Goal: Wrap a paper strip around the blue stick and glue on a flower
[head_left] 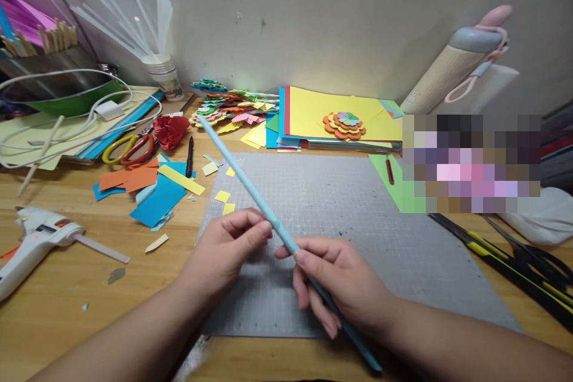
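Note:
Both my hands hold a long, thin light-blue rolled paper stick [244, 174] slanting from the far left down to the near right over a grey cutting mat [358, 221]. My left hand [228, 248] pinches the stick near its middle with thumb and fingers closed. My right hand [340, 280] is closed on the stick a little lower, and the stick's lower end runs out under that palm toward the table's front edge.
A white glue gun [36, 239] lies at the left. Coloured paper scraps [152, 191], scissors [129, 148], a red paper flower [170, 130] and a black pen [190, 156] sit left of the mat. Paper sheets with a layered flower [344, 124] lie behind; a knife and scissors [514, 256] lie right.

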`<state>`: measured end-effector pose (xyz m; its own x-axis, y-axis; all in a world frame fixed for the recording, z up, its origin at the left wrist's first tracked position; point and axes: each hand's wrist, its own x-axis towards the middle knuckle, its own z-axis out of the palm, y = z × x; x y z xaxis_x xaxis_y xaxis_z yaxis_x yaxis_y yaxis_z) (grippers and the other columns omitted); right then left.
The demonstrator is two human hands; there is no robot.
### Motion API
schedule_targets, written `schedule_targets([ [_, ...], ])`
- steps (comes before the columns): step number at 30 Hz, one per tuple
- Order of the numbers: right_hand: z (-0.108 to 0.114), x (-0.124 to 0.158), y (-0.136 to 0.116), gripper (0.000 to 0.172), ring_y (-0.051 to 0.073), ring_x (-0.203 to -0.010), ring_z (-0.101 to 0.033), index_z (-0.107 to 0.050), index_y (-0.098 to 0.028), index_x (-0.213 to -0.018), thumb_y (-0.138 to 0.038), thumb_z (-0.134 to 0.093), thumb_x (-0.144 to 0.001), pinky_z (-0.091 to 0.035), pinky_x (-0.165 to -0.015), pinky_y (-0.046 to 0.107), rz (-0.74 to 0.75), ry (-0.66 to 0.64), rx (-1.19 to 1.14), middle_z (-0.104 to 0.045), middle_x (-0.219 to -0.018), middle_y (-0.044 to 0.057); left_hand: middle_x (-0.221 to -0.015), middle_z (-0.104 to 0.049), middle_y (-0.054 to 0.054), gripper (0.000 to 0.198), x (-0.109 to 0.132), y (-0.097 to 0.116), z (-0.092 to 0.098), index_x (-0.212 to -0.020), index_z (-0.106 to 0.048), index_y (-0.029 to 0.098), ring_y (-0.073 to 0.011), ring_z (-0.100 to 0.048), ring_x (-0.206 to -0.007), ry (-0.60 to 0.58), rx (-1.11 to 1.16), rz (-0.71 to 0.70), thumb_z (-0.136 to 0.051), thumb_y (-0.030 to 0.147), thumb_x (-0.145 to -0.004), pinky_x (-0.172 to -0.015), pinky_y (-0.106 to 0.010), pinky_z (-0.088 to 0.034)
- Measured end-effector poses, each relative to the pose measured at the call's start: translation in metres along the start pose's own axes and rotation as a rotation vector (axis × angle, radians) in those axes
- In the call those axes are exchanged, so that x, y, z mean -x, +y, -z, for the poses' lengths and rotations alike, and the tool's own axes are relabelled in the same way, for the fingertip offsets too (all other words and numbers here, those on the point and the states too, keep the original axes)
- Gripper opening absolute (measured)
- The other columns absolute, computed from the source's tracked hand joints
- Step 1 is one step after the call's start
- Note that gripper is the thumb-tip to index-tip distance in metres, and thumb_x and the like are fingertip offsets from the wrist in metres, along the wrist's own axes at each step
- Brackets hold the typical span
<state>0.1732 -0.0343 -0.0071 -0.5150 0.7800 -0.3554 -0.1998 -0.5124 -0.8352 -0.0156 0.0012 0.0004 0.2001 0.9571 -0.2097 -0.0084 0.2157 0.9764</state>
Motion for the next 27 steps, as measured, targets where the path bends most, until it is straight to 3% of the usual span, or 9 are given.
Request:
schedule_targets([
  [2, 0.003, -0.004, -0.002, 0.032, 0.004, -0.032, -0.051, -0.063, -0.013, -0.102, -0.041, -0.056, -0.089, -0.032, -0.029, 0.012, 0.046, 0.091, -0.032, -0.062, -0.059, -0.003, -0.069, -0.064, 0.0, 0.022, -0.006, 0.011, 0.01, -0.082, -0.074, 0.021, -0.0128, -0.051, -0.063, 0.188, -0.074, -0.051, -0.073, 0.041, -0.074, -0.059, -0.024, -0.04],
  [5, 0.008, -0.01, -0.006, 0.022, 0.004, -0.037, -0.053, -0.061, -0.014, -0.095, -0.035, -0.06, -0.087, -0.031, -0.031, 0.013, 0.105, 0.204, -0.064, -0.062, -0.064, -0.003, -0.076, -0.065, 0.004, 0.026, -0.01, 0.031, 0.039, -0.093, -0.073, 0.022, -0.0102, -0.05, -0.066, 0.537, -0.203, -0.203, -0.074, 0.04, -0.074, -0.062, -0.02, -0.039],
  [8, 0.013, -0.014, -0.008, 0.02, 0.004, -0.036, -0.051, -0.059, -0.014, -0.095, -0.033, -0.059, -0.088, -0.027, -0.03, 0.014, 0.116, 0.208, -0.091, -0.06, -0.063, -0.003, -0.086, -0.067, 0.009, 0.039, -0.004, 0.046, 0.076, -0.109, -0.068, 0.024, -0.0094, -0.053, -0.072, 0.735, -0.452, -0.205, -0.071, 0.043, -0.076, -0.063, -0.017, -0.038],
  [12, 0.015, -0.017, -0.008, 0.021, 0.004, -0.034, -0.05, -0.059, -0.014, -0.095, -0.034, -0.059, -0.088, -0.026, -0.03, 0.014, 0.09, 0.186, -0.093, -0.06, -0.062, -0.003, -0.063, -0.063, 0.006, 0.028, 0.01, 0.054, 0.108, -0.093, -0.072, 0.022, -0.0127, -0.053, -0.055, 0.617, -1.067, 0.166, -0.062, 0.044, -0.08, -0.053, -0.021, -0.036],
  [14, 0.015, -0.018, -0.007, 0.023, 0.004, -0.034, -0.049, -0.059, -0.014, -0.095, -0.035, -0.06, -0.086, -0.027, -0.03, 0.015, 0.08, 0.188, -0.086, -0.06, -0.061, -0.003, -0.071, -0.067, 0.003, 0.024, 0.009, 0.056, 0.114, -0.092, -0.071, 0.023, -0.0169, -0.058, -0.058, 0.55, -1.222, 0.261, -0.058, 0.04, -0.08, -0.054, -0.024, -0.039],
  [17, 0.015, -0.019, -0.006, 0.025, 0.004, -0.034, -0.05, -0.059, -0.014, -0.095, -0.037, -0.059, -0.087, -0.028, -0.03, 0.015, 0.086, 0.18, -0.087, -0.061, -0.061, -0.003, -0.098, -0.071, -0.002, 0.021, -0.005, 0.057, 0.112, -0.093, -0.07, 0.022, -0.0227, -0.063, -0.083, 0.394, -1.345, 0.13, -0.056, 0.034, -0.081, -0.069, -0.029, -0.043],
  [19, 0.014, -0.019, -0.006, 0.025, 0.005, -0.035, -0.051, -0.059, -0.014, -0.095, -0.037, -0.058, -0.088, -0.029, -0.03, 0.015, 0.079, 0.151, -0.082, -0.061, -0.061, -0.002, -0.102, -0.07, -0.005, 0.023, -0.022, 0.056, 0.107, -0.096, -0.069, 0.021, -0.024, -0.061, -0.09, 0.308, -1.361, 0.041, -0.054, 0.032, -0.083, -0.075, -0.031, -0.043],
  [24, 0.014, -0.019, -0.004, 0.024, 0.004, -0.033, -0.05, -0.059, -0.014, -0.094, -0.037, -0.058, -0.087, -0.028, -0.03, 0.015, 0.055, 0.12, -0.059, -0.061, -0.059, -0.002, -0.105, -0.07, -0.008, 0.024, -0.077, 0.047, 0.099, -0.098, -0.068, 0.021, -0.0258, -0.062, -0.094, 0.274, -1.368, 0.003, -0.054, 0.033, -0.083, -0.075, -0.032, -0.043],
  [27, 0.015, -0.019, -0.004, 0.026, 0.005, -0.033, -0.049, -0.058, -0.014, -0.094, -0.039, -0.055, -0.089, -0.027, -0.03, 0.015, 0.058, 0.121, -0.067, -0.062, -0.059, -0.001, -0.096, -0.071, -0.012, 0.014, -0.103, 0.043, 0.102, -0.08, -0.069, 0.019, -0.0294, -0.062, -0.092, 0.295, -1.381, 0.014, -0.066, 0.03, -0.072, -0.075, -0.033, -0.043],
])
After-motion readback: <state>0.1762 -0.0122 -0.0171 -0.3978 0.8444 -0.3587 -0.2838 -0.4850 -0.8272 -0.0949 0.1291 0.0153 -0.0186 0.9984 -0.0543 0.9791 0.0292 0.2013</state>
